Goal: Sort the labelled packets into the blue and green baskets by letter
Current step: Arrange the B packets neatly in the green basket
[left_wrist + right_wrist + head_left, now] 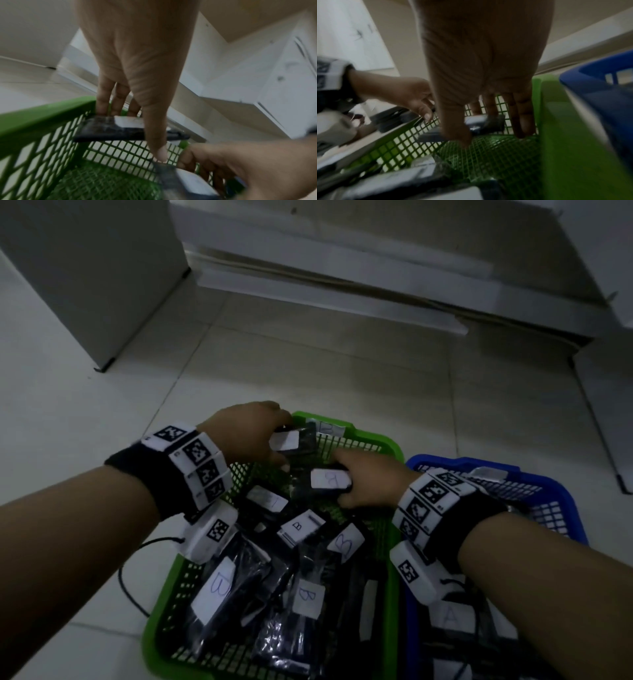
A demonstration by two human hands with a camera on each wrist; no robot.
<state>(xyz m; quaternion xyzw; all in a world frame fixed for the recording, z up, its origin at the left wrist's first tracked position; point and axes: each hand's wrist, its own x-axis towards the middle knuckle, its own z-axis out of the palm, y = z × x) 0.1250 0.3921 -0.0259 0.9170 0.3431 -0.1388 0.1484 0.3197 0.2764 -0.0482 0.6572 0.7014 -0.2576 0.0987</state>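
A green basket [376, 438] holds several black packets with white B labels [219, 587]. Beside it on the right, a blue basket [479, 463] holds packets, one labelled A [450, 616]. My left hand [274, 446] pinches a black packet [291, 440] over the green basket's far end; in the left wrist view the left hand [135, 132] has its thumb above and its fingers behind that packet [111, 128]. My right hand [342, 477] grips a B packet [330, 479] just to the right. The right wrist view shows the right hand [488, 129] curled round that packet [481, 123].
Both baskets stand on a pale tiled floor [308, 364]. A white cabinet [85, 285] rises at the left and low white furniture [342, 268] runs along the back. A black cable [130, 587] loops beside the green basket's left wall.
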